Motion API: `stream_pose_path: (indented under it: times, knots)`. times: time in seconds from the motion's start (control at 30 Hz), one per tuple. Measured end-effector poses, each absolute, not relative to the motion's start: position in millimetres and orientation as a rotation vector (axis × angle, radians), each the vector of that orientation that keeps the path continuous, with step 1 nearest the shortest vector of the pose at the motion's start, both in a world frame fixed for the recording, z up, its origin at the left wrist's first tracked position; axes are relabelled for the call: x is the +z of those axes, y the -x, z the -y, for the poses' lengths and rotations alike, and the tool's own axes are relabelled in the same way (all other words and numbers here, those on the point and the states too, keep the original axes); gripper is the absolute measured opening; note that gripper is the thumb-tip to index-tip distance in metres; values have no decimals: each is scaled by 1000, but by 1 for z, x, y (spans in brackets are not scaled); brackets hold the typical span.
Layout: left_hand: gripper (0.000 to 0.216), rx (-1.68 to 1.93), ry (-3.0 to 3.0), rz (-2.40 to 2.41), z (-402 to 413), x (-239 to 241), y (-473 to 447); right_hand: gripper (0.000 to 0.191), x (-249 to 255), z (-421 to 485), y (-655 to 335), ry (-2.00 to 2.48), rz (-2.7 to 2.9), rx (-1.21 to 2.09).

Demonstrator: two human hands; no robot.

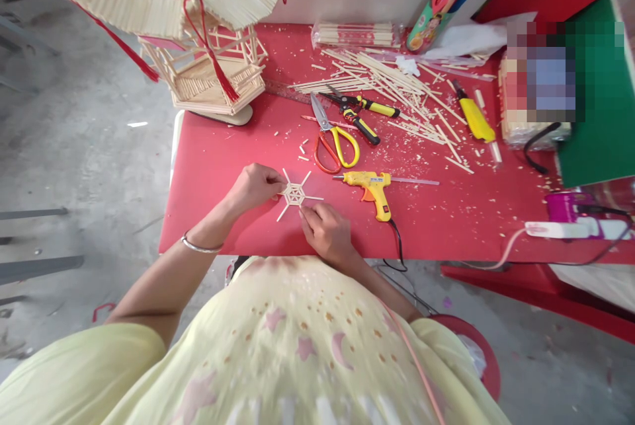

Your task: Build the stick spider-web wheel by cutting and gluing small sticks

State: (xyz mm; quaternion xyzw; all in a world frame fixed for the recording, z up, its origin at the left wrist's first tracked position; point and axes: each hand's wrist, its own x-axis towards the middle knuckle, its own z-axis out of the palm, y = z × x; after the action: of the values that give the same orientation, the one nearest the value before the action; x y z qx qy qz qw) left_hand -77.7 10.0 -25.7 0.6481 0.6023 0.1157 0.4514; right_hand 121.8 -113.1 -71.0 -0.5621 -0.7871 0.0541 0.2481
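A small star-shaped frame of thin wooden sticks (296, 194) lies flat on the red table (446, 213). My left hand (254, 188) pinches its left side, fingers closed on a spoke. Just below and to the right, my right hand (325, 232) has its fingers curled, the fingertips meeting the frame's lower right spoke; whether it holds a loose stick piece is too small to tell. A silver bangle sits on my left wrist.
A yellow glue gun (371, 187) lies right of the frame, its cord running off the front edge. Behind are red-and-yellow scissors (333, 142), yellow-handled cutters (361, 111), a yellow knife (475, 119), scattered sticks (397, 88), and a stick-built pavilion model (198, 35) at back left.
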Motion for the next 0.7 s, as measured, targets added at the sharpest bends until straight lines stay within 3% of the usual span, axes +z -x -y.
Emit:
stream_pose_path:
  times: [0.7]
  knots:
    - [19, 308, -1617, -1526, -8, -27, 75, 19, -73, 113, -122, 1517, 2137, 117]
